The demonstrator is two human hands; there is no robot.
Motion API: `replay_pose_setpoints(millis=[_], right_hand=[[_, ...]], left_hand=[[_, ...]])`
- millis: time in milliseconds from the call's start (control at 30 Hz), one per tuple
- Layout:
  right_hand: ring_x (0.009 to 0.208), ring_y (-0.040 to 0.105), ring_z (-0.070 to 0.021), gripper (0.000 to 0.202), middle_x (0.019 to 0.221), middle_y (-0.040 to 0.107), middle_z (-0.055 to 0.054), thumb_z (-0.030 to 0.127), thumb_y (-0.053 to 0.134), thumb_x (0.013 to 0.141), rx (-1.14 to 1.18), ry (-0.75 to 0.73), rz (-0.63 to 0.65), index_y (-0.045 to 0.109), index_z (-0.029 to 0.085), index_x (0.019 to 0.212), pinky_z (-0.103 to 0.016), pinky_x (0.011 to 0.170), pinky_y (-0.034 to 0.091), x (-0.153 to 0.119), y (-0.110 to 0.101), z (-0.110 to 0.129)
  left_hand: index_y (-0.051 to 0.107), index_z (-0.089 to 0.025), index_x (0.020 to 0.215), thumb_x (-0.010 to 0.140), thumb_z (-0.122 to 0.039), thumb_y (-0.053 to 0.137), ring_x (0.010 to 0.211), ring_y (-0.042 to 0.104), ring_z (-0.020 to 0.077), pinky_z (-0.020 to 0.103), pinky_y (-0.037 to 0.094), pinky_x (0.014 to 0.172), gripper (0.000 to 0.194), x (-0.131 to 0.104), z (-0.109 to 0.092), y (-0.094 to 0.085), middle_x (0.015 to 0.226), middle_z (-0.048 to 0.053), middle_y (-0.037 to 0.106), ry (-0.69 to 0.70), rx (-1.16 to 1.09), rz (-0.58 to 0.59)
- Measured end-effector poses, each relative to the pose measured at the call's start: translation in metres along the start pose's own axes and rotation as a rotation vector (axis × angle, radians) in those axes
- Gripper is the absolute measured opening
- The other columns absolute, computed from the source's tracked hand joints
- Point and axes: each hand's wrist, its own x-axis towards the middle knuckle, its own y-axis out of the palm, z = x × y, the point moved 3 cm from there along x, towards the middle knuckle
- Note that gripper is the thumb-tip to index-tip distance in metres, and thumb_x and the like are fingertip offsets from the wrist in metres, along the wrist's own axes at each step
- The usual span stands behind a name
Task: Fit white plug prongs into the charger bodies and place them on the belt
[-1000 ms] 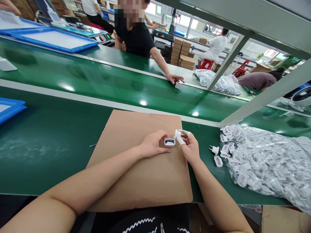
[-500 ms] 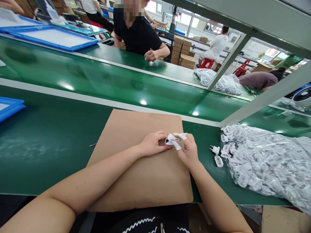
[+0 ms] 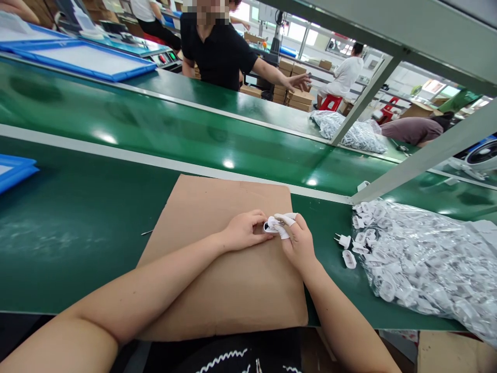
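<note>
White plastic housing (image 3: pixel 266 228), oval and open-ended, sits over the cardboard sheet (image 3: pixel 240 290) in the head view, held in the left hand (image 3: pixel 247 230), whose grip is closed lightly about its side. At its opening the right hand (image 3: pixel 300 242), thumb and forefinger in pale finger cots (image 3: pixel 284 232), has its grip pinched nearly together on a small white plug part (image 3: pixel 272 221). On the green surface (image 3: pixel 85 223) to the right, a loose two-pin plug (image 3: pixel 344 240) and an oval shell (image 3: pixel 349 259) lie beside a clear bag of white parts (image 3: pixel 423 264).
</note>
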Motion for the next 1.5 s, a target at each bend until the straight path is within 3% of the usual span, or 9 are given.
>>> replay_pose_setpoints(millis=[367,633,1067,1200,1267,1367,1433,1500], right_hand=[[0.100,0.067,-0.0247,0.032,0.107,0.066,-0.010,0.024,0.056,0.100,0.045,0.055,-0.035,0.068,0.028,0.129,-0.041,0.086,0.059,0.001,0.000,-0.002],[0.098,0.069,-0.0211,0.022,0.110,0.067,-0.006,0.040,0.068,0.096,0.324,0.403,-0.179,0.074,0.028,0.114,-0.038,0.091,0.059,0.003,-0.003,-0.004],[0.097,0.068,-0.0205,0.025,0.113,0.068,-0.006,0.046,0.070,0.093,0.438,0.515,-0.173,0.074,0.027,0.109,-0.038,0.093,0.058,0.003,0.000,-0.007],[0.092,0.070,-0.0210,0.030,0.105,0.072,-0.006,0.050,0.072,0.089,0.552,0.561,-0.141,0.071,0.025,0.105,-0.038,0.088,0.059,0.005,0.002,-0.009],[0.086,0.071,-0.0213,0.034,0.097,0.074,-0.005,0.053,0.073,0.087,0.618,0.588,-0.080,0.068,0.024,0.103,-0.038,0.085,0.059,0.005,0.004,-0.011],[0.082,0.072,-0.0216,0.035,0.092,0.075,-0.005,0.054,0.071,0.087,0.639,0.611,-0.024,0.066,0.024,0.103,-0.038,0.083,0.059,0.004,0.006,-0.013],[0.081,0.072,-0.0214,0.034,0.093,0.075,-0.006,0.053,0.070,0.087,0.638,0.621,-0.020,0.066,0.023,0.103,-0.038,0.083,0.059,0.003,0.007,-0.014],[0.082,0.072,-0.0213,0.034,0.095,0.075,-0.006,0.053,0.071,0.087,0.643,0.627,-0.024,0.067,0.023,0.104,-0.038,0.083,0.058,0.003,0.007,-0.014]], left_hand=[[0.070,-0.022,0.100,0.086,-0.055,0.073,0.073,0.058,0.0154,0.030,0.044,0.065,0.036,0.000,0.002,0.000,0.100,0.003,0.066,0.011,0.013,-0.004],[0.071,-0.022,0.098,0.085,-0.054,0.072,0.072,0.059,0.0156,0.030,0.045,0.064,0.035,0.001,0.001,0.000,0.104,0.004,0.067,0.018,0.016,0.001],[0.071,-0.022,0.100,0.086,-0.054,0.072,0.073,0.059,0.0162,0.030,0.045,0.065,0.035,0.000,0.001,-0.001,0.101,0.004,0.065,0.016,0.022,0.010],[0.073,-0.026,0.115,0.091,-0.047,0.069,0.076,0.060,0.0161,0.031,0.049,0.070,0.032,0.001,0.004,-0.002,0.111,0.005,0.065,0.038,-0.022,0.076],[0.068,-0.027,0.130,0.094,-0.041,0.064,0.078,0.060,0.0160,0.033,0.051,0.076,0.039,0.001,0.005,-0.004,0.121,0.007,0.063,0.062,-0.060,0.052],[0.049,-0.026,0.151,0.088,-0.037,0.070,0.084,0.060,0.0179,0.037,0.055,0.085,0.068,0.000,0.004,-0.006,0.135,0.011,0.057,0.058,-0.046,-0.018],[0.044,-0.025,0.154,0.078,-0.042,0.082,0.092,0.061,0.0213,0.040,0.055,0.091,0.086,-0.001,0.001,-0.004,0.140,0.011,0.055,0.032,0.002,-0.029],[0.053,-0.024,0.143,0.074,-0.047,0.086,0.102,0.061,0.0256,0.042,0.054,0.094,0.080,-0.001,-0.002,-0.003,0.136,0.011,0.058,0.014,0.041,-0.049]])
